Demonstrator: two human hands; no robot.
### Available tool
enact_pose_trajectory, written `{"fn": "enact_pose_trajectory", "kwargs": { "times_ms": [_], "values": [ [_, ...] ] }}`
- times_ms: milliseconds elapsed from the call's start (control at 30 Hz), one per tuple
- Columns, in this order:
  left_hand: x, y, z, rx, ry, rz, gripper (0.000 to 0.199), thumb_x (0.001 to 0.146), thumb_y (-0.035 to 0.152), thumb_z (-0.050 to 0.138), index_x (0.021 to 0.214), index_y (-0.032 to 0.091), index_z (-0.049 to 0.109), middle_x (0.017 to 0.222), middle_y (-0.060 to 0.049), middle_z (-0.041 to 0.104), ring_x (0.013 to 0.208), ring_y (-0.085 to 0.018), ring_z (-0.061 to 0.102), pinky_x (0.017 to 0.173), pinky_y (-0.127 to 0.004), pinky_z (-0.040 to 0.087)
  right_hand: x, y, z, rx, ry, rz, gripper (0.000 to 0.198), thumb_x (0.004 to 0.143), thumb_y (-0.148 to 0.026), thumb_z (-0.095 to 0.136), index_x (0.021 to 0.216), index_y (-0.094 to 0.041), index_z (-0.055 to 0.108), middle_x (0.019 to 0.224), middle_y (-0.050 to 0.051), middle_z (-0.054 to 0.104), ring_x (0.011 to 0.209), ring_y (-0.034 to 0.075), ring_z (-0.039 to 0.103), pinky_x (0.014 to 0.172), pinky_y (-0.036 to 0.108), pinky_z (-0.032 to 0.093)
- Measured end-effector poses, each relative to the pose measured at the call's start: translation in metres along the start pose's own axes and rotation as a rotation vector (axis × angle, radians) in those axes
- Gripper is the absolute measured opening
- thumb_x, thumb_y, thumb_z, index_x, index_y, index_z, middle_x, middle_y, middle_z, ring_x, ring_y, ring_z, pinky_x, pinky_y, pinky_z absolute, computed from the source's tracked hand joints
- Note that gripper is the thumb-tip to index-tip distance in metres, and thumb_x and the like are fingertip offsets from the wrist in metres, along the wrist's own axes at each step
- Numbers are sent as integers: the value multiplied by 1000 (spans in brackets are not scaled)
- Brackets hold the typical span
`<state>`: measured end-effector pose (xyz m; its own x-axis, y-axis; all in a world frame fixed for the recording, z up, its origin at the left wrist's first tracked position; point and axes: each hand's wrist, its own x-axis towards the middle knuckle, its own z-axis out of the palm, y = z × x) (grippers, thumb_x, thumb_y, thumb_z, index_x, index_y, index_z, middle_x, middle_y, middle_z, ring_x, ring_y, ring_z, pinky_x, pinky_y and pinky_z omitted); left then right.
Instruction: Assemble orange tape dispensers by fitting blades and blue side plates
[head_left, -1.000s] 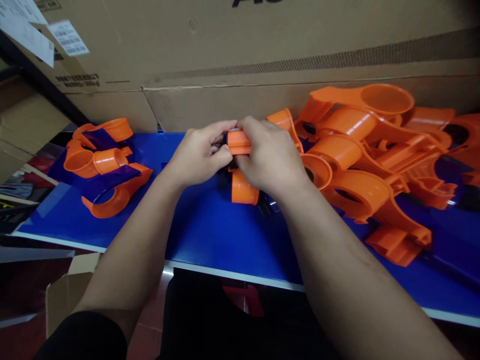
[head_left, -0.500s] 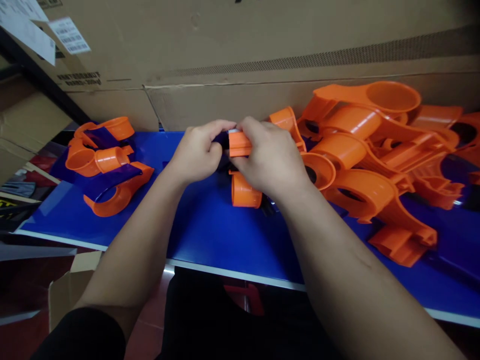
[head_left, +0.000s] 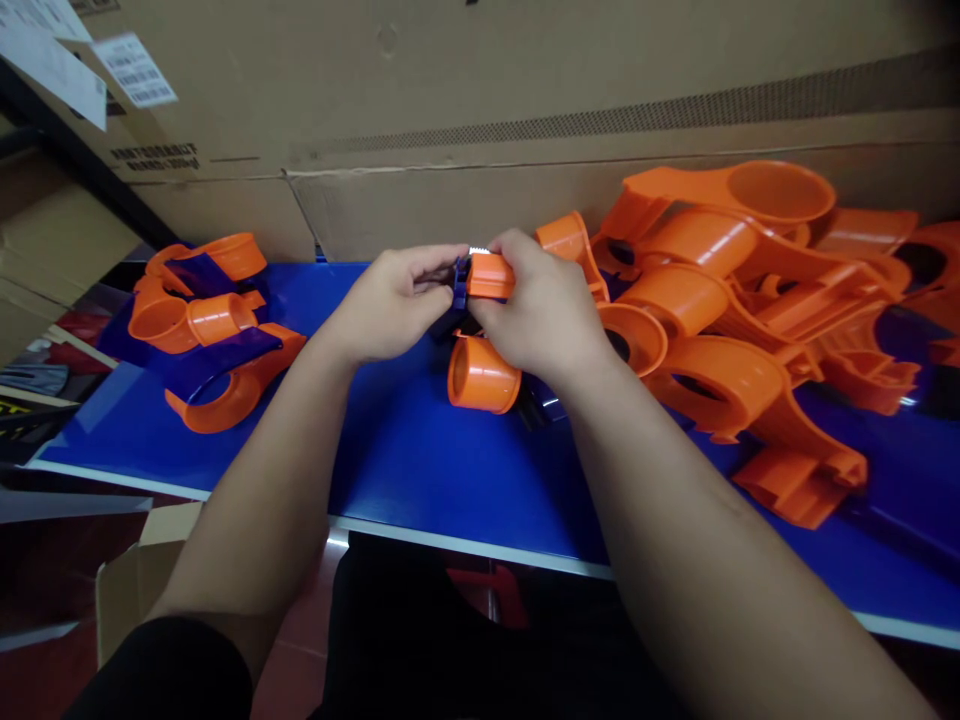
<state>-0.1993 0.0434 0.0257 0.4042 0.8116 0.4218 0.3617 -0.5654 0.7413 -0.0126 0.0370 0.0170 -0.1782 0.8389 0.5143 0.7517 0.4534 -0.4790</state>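
My right hand (head_left: 544, 305) is closed around an orange plastic part (head_left: 489, 276) with a cylindrical ring (head_left: 486, 374) hanging below my fingers. White teeth, like a small gear or rack, show at its top edge. My left hand (head_left: 396, 305) pinches a dark blue plastic piece (head_left: 460, 284), which sits against the left end of the orange part. Whether the two are joined I cannot tell. Most of the blue piece is hidden behind my left fingers. Both hands are held over the middle of the blue tabletop (head_left: 420, 460).
A heap of orange plastic parts with rings (head_left: 720, 370) lies to the right. Several orange and dark blue pieces (head_left: 225, 320) sit together at the left. A large cardboard box (head_left: 450, 90) stands along the back. An open carton (head_left: 124, 590) is below the table's front edge.
The orange part has shifted slightly and its ring has turned more toward me. The dark blue piece now shows more between my fingertips. My left hand's fingers have moved a little to the right.
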Motion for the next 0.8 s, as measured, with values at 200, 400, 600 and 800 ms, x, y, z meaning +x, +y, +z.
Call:
{"fn": "enact_pose_trajectory", "kwargs": {
  "times_ms": [200, 400, 600, 800],
  "values": [
    [-1, 5, -10, -173, -40, -110, 29, 84, 12, 70, 110, 21, 79, 110, -3, 80, 114, -23, 75, 105, -40, 61, 0, 2, 5, 114, -32, 59, 21, 86, -28, 68, 106, -25, 62, 96, 7, 74, 91, 31, 70, 81, 43, 52],
    [-1, -12, -17, -291, 116, -303, 22, 82, 29, 87, 91, 18, 70, 76, -1, 73, 72, -15, 75, 73, -29, 66, 2, 8, 12, 275, -70, 98, 17, 87, -33, 71, 96, -24, 60, 92, 4, 73, 85, 25, 69, 77, 40, 55],
    [9, -38, -8, -259, 394, -443, 22, 88, 27, 80, 78, 19, 62, 68, 2, 66, 56, -9, 62, 54, -21, 55, 8, 24, 13, 204, 85, 131, 21, 85, -35, 73, 99, -22, 63, 90, 7, 72, 86, 28, 70, 79, 45, 57],
    [12, -57, 10, 82, 284, -593, 25, 85, 37, 79, 70, 20, 68, 54, 2, 58, 43, -9, 42, 44, -24, 30, 10, 22, 12, 264, 47, 171, 18, 82, -26, 70, 97, -23, 62, 89, 5, 71, 83, 27, 71, 74, 43, 58]
  ]
}}
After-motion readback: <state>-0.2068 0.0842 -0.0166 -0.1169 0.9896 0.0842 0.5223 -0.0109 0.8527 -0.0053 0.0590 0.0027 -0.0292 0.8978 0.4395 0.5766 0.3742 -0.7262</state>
